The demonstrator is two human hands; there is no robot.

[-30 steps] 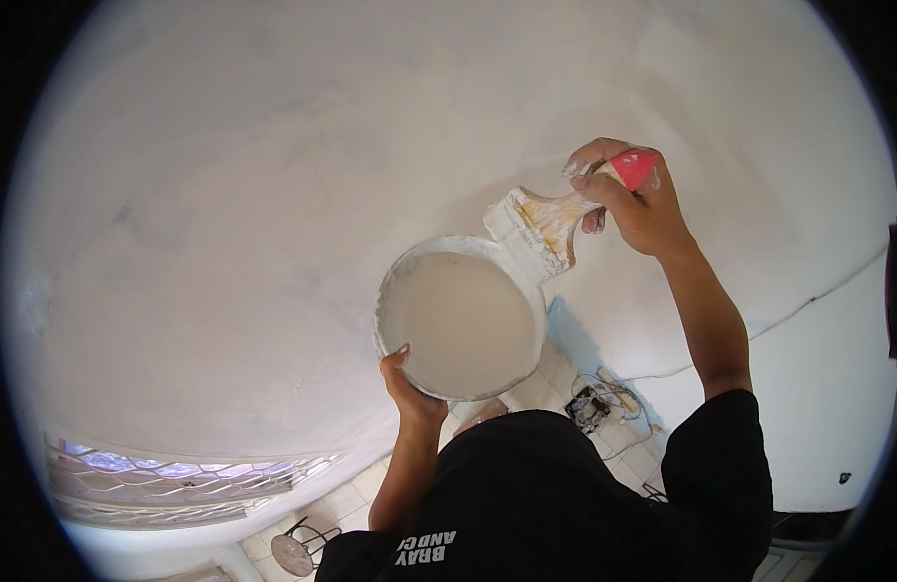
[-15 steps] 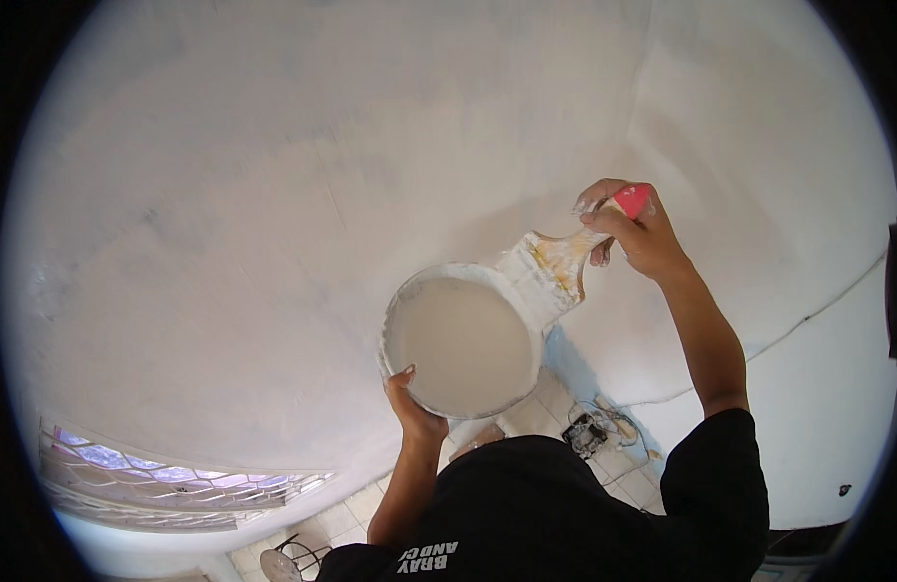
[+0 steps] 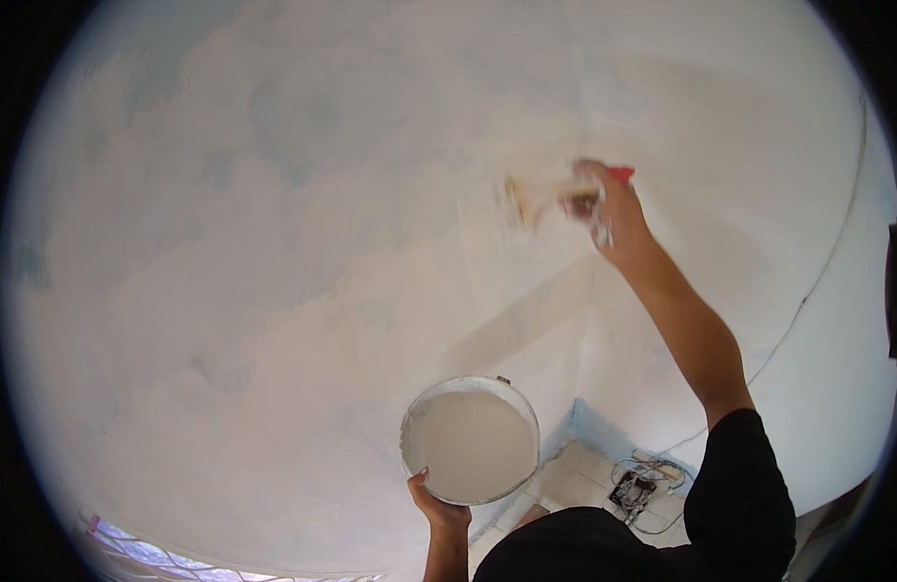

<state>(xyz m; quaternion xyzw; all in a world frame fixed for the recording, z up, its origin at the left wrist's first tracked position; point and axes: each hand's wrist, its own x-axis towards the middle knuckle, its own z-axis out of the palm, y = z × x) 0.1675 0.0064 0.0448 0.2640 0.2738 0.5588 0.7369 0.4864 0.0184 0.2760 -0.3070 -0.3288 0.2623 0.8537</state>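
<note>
My left hand grips the near rim of a round white bucket, its thumb over the edge. Pale, creamy paint fills much of the bucket. Higher up and to the right, my right hand is closed round the handle of a wide paintbrush, whose red handle end shows behind the fingers. Motion blurs the brush; its bristles point left at the wall, and whether they touch it I cannot tell. The wall has patchy pale pinkish and grey-blue coats.
A corner meets a second white wall, crossed by a thin cable. Below, a dark device with tangled wires lies on the tiled floor beside a blue-painted patch. A latticed window is at lower left.
My right hand has lifted the brush away from the bucket's rim, up and to the left against the wall's background. The bucket in my left hand sits lower in the picture.
</note>
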